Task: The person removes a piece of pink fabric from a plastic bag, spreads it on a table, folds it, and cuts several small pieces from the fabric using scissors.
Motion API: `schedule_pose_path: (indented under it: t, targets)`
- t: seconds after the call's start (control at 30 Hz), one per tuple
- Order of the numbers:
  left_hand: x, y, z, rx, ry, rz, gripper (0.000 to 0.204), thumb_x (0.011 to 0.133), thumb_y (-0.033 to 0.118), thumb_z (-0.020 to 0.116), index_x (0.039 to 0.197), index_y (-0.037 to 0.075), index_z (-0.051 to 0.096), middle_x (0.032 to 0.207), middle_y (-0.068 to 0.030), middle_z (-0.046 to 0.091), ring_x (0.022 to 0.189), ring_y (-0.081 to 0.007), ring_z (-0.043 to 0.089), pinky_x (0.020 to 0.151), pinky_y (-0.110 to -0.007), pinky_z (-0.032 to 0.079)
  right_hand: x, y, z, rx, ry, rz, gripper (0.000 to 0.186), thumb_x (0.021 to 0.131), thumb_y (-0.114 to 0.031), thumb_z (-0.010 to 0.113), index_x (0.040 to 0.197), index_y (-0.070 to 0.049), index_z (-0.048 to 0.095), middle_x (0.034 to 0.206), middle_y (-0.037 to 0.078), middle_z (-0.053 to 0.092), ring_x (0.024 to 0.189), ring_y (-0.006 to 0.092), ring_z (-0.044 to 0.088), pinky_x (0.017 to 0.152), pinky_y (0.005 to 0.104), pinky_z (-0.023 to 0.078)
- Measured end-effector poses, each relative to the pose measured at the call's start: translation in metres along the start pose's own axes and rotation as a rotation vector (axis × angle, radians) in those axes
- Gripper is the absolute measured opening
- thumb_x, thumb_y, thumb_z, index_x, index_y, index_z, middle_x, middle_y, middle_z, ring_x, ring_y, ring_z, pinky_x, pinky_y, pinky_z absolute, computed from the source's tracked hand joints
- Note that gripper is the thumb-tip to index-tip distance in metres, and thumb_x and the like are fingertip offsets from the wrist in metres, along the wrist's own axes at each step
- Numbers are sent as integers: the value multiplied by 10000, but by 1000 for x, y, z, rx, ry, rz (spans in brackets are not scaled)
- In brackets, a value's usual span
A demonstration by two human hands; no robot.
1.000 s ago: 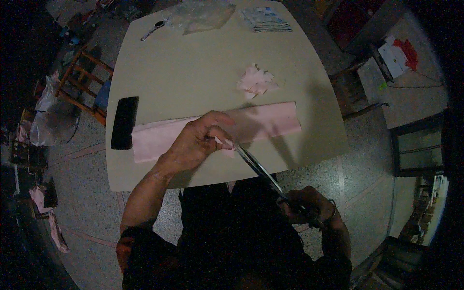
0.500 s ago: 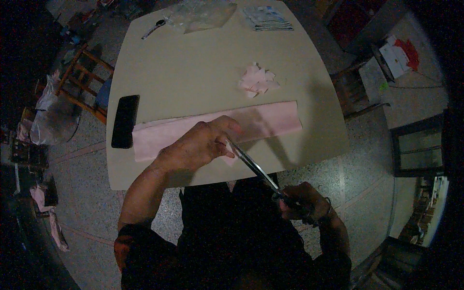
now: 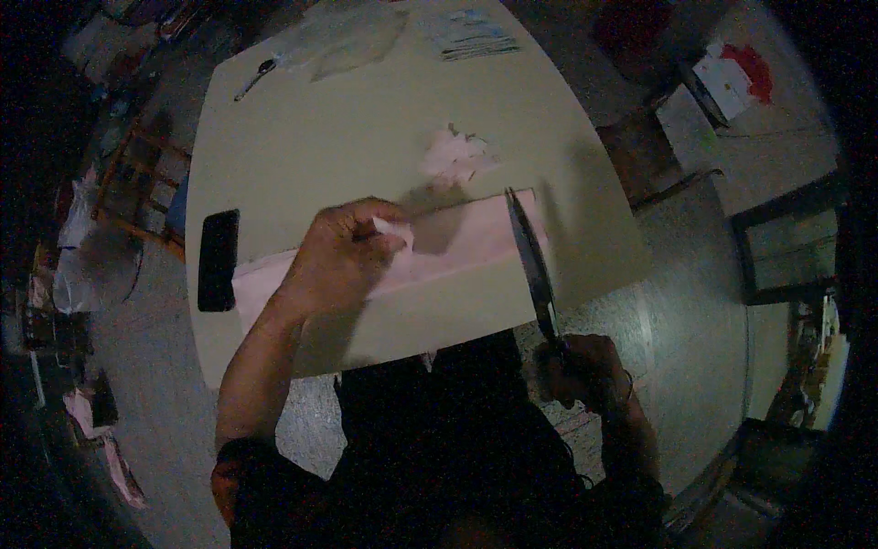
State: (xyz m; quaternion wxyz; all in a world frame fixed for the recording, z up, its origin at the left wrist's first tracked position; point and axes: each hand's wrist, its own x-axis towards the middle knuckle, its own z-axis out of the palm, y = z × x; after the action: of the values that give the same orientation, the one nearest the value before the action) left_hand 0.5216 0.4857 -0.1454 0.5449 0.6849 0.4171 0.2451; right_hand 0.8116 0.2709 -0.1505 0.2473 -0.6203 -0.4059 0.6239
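A folded strip of pink fabric (image 3: 457, 240) lies across the near part of the table. Above its left half, my left hand (image 3: 343, 247) pinches a small pink fabric scrap (image 3: 393, 231) between thumb and fingers. My right hand (image 3: 585, 371) is wrapped round the handles of large scissors (image 3: 533, 261) just off the table's near edge. Their long blades point away from me, over the right end of the strip, and look closed together. Beyond the strip sits a small heap of pink scraps (image 3: 457, 156).
A black phone (image 3: 219, 261) lies at the table's left edge. Along the far side are a small dark-handled tool (image 3: 254, 80), a clear plastic bag (image 3: 357, 46) and folded patterned cloth (image 3: 477, 38). A wooden chair (image 3: 146, 183) stands at the left.
My left hand has lifted away from the scissor tips, taking the scrap with it. The scissors have swung from pointing left to pointing forward. The whole view has shifted slightly.
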Motion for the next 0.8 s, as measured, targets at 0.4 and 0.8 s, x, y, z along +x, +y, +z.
schedule_pose_path:
  t: [0.4, 0.8]
  targets:
    - [153, 9, 18, -210, -32, 27, 237, 873, 138, 638, 1093, 51, 633, 949, -42, 644, 874, -172, 618, 785, -328, 516, -1, 38, -8, 390, 199, -262, 482, 872, -441, 635, 923, 35, 586, 679, 64, 579, 533, 149, 551, 442, 283, 428]
    - [182, -16, 17, -232, 82, 150, 287, 922, 220, 625, 1069, -26, 635, 886, -48, 649, 772, -132, 584, 731, -287, 500, -12, 52, -28, 398, 165, -139, 270, 866, -254, 669, 832, 2, 589, 735, 75, 614, 598, 146, 585, 494, 289, 464]
